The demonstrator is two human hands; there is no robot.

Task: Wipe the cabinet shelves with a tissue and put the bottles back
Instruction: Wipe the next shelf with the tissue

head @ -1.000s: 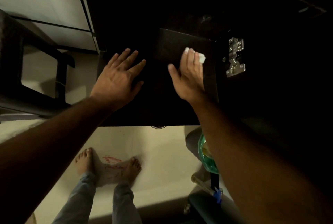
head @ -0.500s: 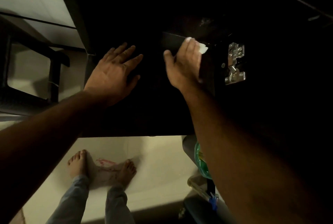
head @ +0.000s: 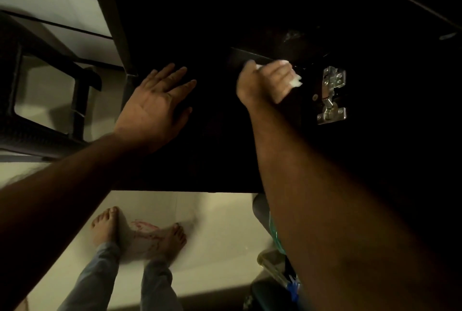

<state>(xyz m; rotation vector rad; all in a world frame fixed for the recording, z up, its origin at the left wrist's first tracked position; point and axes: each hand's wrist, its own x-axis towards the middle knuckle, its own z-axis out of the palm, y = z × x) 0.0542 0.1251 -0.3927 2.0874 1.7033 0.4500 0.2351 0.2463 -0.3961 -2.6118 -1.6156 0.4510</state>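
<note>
Two hands | left hand (head: 152,108) flat, fingers spread, on shelf (head: 215,135) | right hand (head: 265,83) grip clutches tissue (head: 295,80)

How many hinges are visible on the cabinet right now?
1. A metal hinge sits on the dark panel just right of the right hand holding the tissue. Others may be hidden in darkness.

White tissue (head: 295,80) crumpled against dark shelf (head: 212,135), far edge.
</note>
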